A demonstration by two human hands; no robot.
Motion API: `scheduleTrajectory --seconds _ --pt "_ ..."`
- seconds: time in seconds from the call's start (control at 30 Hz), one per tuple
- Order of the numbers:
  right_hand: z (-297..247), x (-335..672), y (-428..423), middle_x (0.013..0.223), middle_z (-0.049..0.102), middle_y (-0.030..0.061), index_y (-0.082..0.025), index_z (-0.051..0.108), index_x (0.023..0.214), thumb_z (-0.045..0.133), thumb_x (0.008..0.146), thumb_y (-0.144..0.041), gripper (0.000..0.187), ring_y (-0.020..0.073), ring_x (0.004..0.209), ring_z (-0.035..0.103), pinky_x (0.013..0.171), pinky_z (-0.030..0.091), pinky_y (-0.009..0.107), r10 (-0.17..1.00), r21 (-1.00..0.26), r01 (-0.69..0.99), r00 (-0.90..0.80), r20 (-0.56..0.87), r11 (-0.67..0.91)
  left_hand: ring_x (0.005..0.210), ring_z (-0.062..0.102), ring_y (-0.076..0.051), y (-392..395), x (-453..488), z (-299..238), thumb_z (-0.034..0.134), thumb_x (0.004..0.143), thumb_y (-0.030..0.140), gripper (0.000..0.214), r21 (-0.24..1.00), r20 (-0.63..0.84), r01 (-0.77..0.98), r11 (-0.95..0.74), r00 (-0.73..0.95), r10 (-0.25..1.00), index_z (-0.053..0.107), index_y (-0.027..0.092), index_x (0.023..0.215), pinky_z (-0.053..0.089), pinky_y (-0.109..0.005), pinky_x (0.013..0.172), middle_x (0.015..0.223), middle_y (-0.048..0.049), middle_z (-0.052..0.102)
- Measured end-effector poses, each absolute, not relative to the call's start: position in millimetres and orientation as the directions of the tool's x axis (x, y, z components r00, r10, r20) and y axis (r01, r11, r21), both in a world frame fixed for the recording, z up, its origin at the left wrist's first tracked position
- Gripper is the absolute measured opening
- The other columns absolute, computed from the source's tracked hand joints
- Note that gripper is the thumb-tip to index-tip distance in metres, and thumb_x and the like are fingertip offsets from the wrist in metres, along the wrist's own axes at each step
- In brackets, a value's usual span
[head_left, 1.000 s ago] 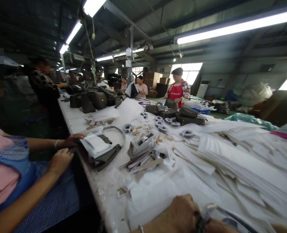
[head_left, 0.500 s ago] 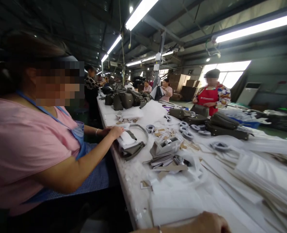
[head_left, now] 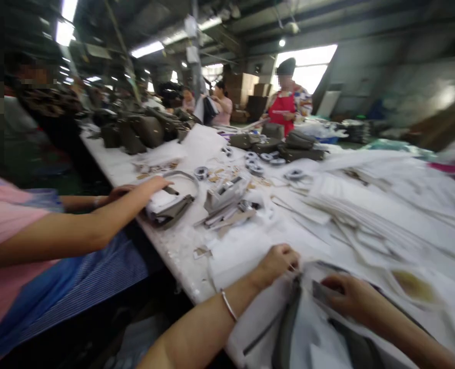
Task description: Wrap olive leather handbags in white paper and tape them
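Note:
A dark olive-grey handbag (head_left: 289, 323) lies at the near edge, partly in thin white wrapping (head_left: 304, 343) and cut off by the bottom of the view. My left hand (head_left: 279, 261), with a silver bangle on its wrist, has its fingers curled closed at the bag's far end. Across from it my right hand (head_left: 343, 294) grips a flat grey strap-like piece (head_left: 322, 293) between thumb and fingers. Motion blur hides the finer detail. Another dark grey part (head_left: 356, 341) shows below my right hand.
On my left a co-worker's arm (head_left: 108, 225) reaches to another wrapped bag (head_left: 169, 210). A grey tape dispenser (head_left: 227, 195), tape rolls (head_left: 255, 168) and white sheets (head_left: 366, 200) cover the table. Dark bags (head_left: 146, 130) are piled farther back, with people beyond.
The view has swung right and downward. Both my hands and the bag now show; earlier only one hand was at the bottom edge. The co-worker's hands stay on their bag.

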State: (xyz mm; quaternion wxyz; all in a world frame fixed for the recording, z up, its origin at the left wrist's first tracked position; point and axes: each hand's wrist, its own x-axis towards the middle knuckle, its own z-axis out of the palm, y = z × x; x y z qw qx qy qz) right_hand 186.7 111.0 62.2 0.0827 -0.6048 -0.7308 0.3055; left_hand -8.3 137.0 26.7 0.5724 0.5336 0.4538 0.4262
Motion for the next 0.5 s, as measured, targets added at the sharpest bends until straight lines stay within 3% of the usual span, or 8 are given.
scheduleTrajectory --seconds 0.07,0.17,0.27,0.37,0.5 --pt "72.3 183.1 103.6 0.055 0.065 0.0040 -0.020 0.067 0.055 0.060 0.063 -0.015 0.012 0.0204 0.058 0.059 0.054 0.038 0.029 0.928 -0.331 0.941 -0.178 -0.328 0.063 0.063 0.052 -0.014 143.0 -9.9 29.4 0.058 0.077 0.028 0.016 0.995 -0.069 -0.044 0.085 0.279 0.958 0.055 0.020 0.063 0.047 -0.029 0.067 0.063 0.0000 0.056" --pt "81.7 181.4 102.3 0.058 0.064 0.0021 -0.019 0.067 0.062 0.060 0.068 -0.016 0.010 0.0157 0.059 0.057 0.053 0.033 0.026 0.964 -0.298 0.954 -0.100 -0.246 0.023 0.065 0.051 -0.013 153.6 -8.0 23.3 0.058 0.078 0.038 0.024 0.990 -0.079 -0.083 0.118 0.373 0.924 0.054 0.019 0.065 0.045 -0.027 0.069 0.064 0.0008 0.057" --pt "86.1 184.0 101.9 0.066 0.068 0.0013 -0.019 0.069 0.074 0.062 0.071 -0.018 0.007 0.0138 0.060 0.058 0.051 0.037 0.022 0.980 -0.514 0.852 -0.011 -0.201 -0.095 0.061 0.049 -0.012 152.6 -6.7 21.0 0.058 0.076 0.046 0.030 0.987 -0.089 -0.086 0.137 0.418 0.904 0.053 0.018 0.065 0.042 -0.025 0.064 0.062 0.0005 0.057" --pt "84.0 183.1 103.1 0.077 0.072 0.0022 -0.018 0.067 0.084 0.067 0.074 -0.025 0.013 0.0131 0.061 0.064 0.047 0.044 0.019 0.954 -0.814 0.527 -0.022 -0.300 -0.244 0.054 0.045 -0.010 148.0 -5.7 23.4 0.059 0.075 0.050 0.034 0.986 -0.107 -0.069 0.149 0.413 0.904 0.053 0.018 0.066 0.036 -0.023 0.055 0.059 0.0017 0.055" --pt "71.1 172.3 109.8 0.080 0.071 0.0023 -0.018 0.062 0.083 0.080 0.069 -0.036 0.029 0.0145 0.064 0.069 0.047 0.052 0.019 0.942 -0.944 0.094 -0.085 -0.325 -0.317 0.050 0.043 -0.009 148.2 -3.6 21.4 0.061 0.074 0.053 0.035 0.983 -0.132 -0.072 0.171 0.378 0.917 0.054 0.018 0.069 0.031 -0.022 0.050 0.058 0.0027 0.054"
